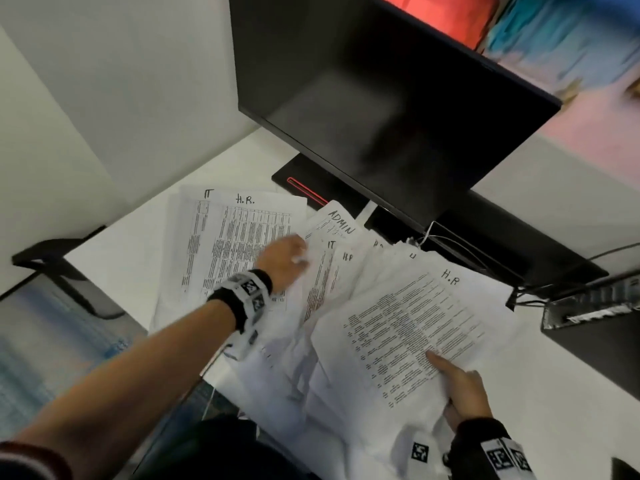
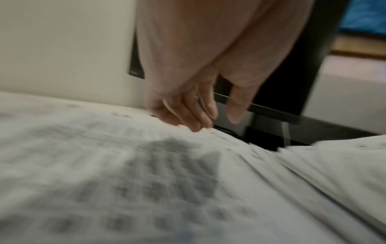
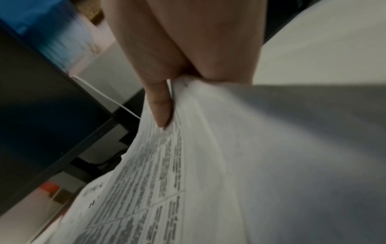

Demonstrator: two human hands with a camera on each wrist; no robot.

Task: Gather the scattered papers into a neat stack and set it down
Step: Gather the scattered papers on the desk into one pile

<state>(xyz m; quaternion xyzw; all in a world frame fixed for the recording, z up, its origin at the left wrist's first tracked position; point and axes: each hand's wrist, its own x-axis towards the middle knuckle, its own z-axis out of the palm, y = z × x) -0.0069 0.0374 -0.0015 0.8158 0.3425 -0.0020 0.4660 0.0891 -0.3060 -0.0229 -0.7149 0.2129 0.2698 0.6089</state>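
Several printed sheets headed IT and H.R. (image 1: 228,244) lie flat on the white desk (image 1: 114,258). Next to them an ADMIN sheet (image 1: 341,225) and others overlap loosely. My left hand (image 1: 284,258) reaches over the flat sheets. In the left wrist view its fingers (image 2: 194,115) are straight, the tips touch the papers' (image 2: 104,165) far edge, and the thumb stands apart. My right hand (image 1: 460,386) grips a fanned bundle of papers (image 1: 408,327) at its near edge, an H.R sheet on top. The right thumb (image 3: 160,107) presses on the bundle (image 3: 208,165); the fingers beneath are hidden.
A dark monitor (image 1: 381,98) stands close behind the papers, its black base (image 1: 304,178) touching their far edge. White cables (image 1: 450,237) run under it. A black box (image 1: 588,306) sits at the right. A chair armrest (image 1: 45,254) lies beyond the desk's left edge.
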